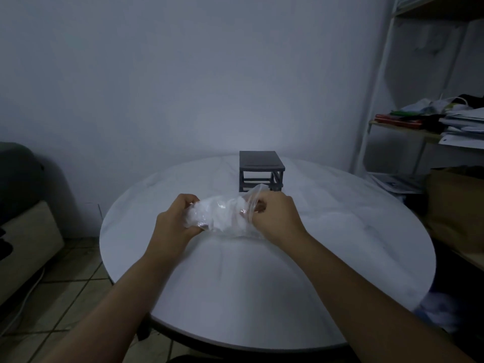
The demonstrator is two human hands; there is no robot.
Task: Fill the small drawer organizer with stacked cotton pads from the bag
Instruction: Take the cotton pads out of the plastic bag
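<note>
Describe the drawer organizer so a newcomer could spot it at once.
Start at the round white table. Near its far edge, behind the clear plastic bag, stands the drawer organizer. It is the only dark, boxy frame on the pale top.

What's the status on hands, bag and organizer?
Gripping the bag by its ends: left hand, right hand. White pads inside it. The organizer stands behind, nothing between.

Clear bag (225,213) of white pads, dark grey organizer (260,170), white round table (262,284).
</note>
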